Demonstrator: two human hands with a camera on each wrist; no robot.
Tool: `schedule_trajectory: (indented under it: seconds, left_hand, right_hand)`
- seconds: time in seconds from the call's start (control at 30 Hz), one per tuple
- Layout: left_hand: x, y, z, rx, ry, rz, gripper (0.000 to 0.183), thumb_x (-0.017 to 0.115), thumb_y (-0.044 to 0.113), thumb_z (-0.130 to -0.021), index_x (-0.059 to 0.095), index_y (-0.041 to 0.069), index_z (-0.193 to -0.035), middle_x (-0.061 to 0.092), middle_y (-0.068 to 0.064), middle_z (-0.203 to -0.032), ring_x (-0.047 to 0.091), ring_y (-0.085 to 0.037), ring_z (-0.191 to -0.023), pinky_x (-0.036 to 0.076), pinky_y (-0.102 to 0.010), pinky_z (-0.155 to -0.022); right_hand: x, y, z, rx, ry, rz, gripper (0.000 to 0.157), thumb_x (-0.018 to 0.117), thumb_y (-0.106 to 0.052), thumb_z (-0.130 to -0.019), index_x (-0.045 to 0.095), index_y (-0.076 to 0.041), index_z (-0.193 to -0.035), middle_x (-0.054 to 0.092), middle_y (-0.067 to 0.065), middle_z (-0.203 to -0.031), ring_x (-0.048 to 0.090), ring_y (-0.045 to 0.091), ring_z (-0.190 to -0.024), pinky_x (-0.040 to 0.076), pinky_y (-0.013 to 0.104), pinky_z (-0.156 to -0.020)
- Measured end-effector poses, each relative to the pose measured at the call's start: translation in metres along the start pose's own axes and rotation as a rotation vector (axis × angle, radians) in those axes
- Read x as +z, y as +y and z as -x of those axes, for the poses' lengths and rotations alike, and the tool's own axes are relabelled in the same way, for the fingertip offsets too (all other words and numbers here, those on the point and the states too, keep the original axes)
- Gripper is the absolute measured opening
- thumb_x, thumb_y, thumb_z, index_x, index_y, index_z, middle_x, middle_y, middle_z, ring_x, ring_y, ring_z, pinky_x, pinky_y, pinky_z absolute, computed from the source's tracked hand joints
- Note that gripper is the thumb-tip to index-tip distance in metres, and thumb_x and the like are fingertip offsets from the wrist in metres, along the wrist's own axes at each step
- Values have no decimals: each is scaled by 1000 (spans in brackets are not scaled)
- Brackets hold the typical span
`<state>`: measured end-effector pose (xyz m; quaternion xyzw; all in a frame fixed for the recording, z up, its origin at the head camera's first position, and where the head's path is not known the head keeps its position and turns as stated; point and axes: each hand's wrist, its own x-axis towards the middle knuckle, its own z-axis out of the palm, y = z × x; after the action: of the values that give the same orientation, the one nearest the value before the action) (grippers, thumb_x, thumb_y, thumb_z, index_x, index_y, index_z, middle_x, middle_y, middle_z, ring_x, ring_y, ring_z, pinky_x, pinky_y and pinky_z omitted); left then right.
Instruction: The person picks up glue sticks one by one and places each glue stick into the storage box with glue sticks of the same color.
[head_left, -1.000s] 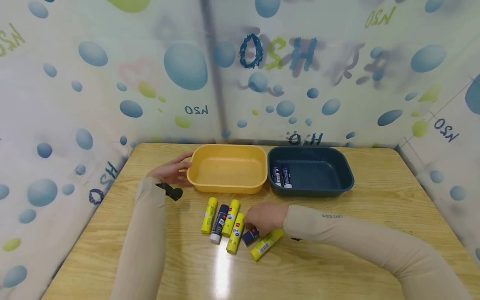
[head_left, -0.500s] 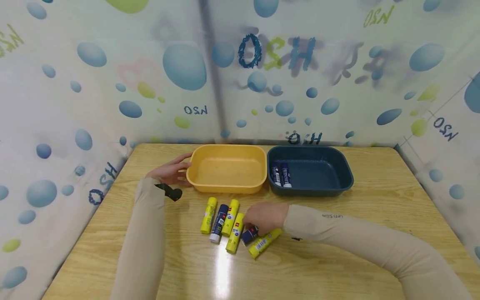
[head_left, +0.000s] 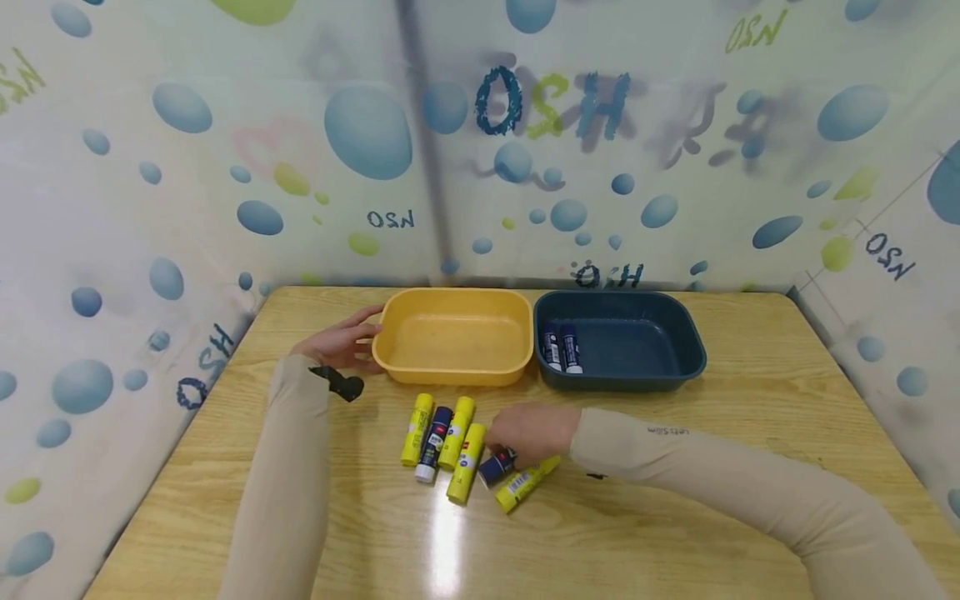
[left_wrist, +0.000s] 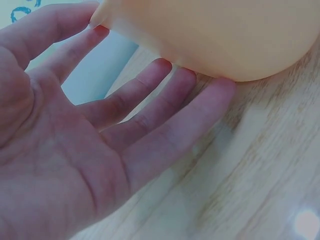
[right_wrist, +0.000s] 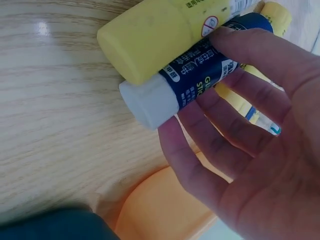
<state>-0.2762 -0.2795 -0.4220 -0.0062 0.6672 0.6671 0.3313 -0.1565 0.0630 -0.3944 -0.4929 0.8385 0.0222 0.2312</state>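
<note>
My left hand [head_left: 339,343] touches the left side of the orange-yellow bin [head_left: 381,367] with its fingertips, fingers spread and nearly straight. In the left wrist view they lie along the bin's outer wall [left_wrist: 225,35]. My right hand [head_left: 534,435] pinches a navy glue stick [right_wrist: 187,67] with a white end between thumb and fingers, low over the table. Beside it, right against it in the right wrist view, is a yellow glue stick [right_wrist: 145,40]. Just left of the right hand lie three yellow glue sticks [head_left: 467,463] and another navy one [head_left: 433,446].
A dark blue bin [head_left: 697,367] stands right beside the orange-yellow one, with two navy glue sticks [head_left: 572,348] at its left end. Both bins are near the back of the wooden table [head_left: 390,533]. Behind the table hangs a bubble-patterned curtain [head_left: 300,100].
The navy and yellow glue sticks left of my right hand have shifted slightly left. The yellow stick beneath the hand has slid a little left and away from me. My left hand stays put.
</note>
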Motion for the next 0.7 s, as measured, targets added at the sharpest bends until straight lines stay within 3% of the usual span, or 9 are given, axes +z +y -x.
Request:
schedule_trajectory:
  seconds: [0.57,0.7]
  left_hand:
    - [2,0,2,2,-19,-5,62,40,21,-106,4,26,-156,15,-19,-152,43,-34,-121,40,-55,-100]
    - [3,0,2,1,-7,2,61,39,21,-106,5,27,-156,16,-18,-152,44,-33,-118,40,-55,-99]
  right_hand:
    - [-19,11,17,67,-7,-143,19,76,-19,-85,68,-19,-103,61,-11,-87,53,6,-75,47,20,-69]
    - [-25,14,25,79,37,-161,17,75,-20,-86,67,-19,-102,60,-12,-87,53,7,-75,47,21,-69]
